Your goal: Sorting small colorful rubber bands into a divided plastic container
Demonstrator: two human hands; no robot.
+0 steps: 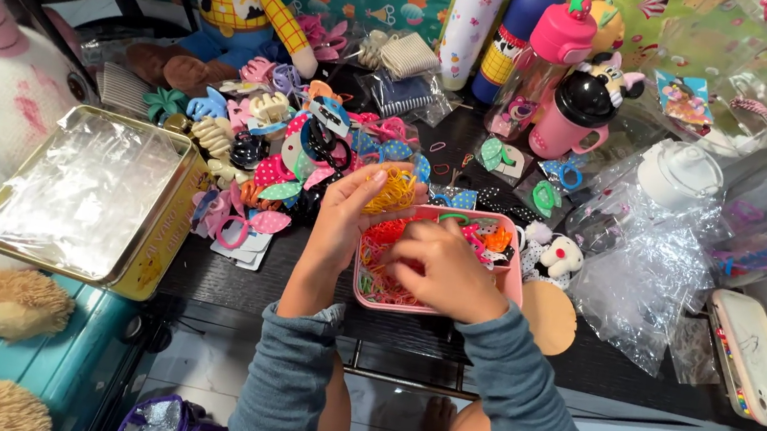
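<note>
The left hand (pixel 349 216) is raised just above the far left corner of the pink tray (pixel 514 280), fingers curled around a bunch of orange bands (pixel 397 191), which it holds up against the pile of clips (pixel 287 158) behind. The right hand (pixel 440 270) lies inside the tray, palm down, fingers bent into the loose bands (pixel 377 279) that cover the bottom (red, orange, some green); whether it has pinched any of them I cannot tell, since the knuckles hide the fingertips. The tray sits on the black table (pixel 227 279), near its front edge, between both grey sleeves. To the left stands a gold tin (pixel 85 196) lined with clear plastic. To the right lie crumpled clear bags (pixel 643 269), a small plush (pixel 556 256) touching the tray's far corner, and a phone (pixel 760 359) at the table's edge. Bottles (pixel 560 71) stand at the back.
</note>
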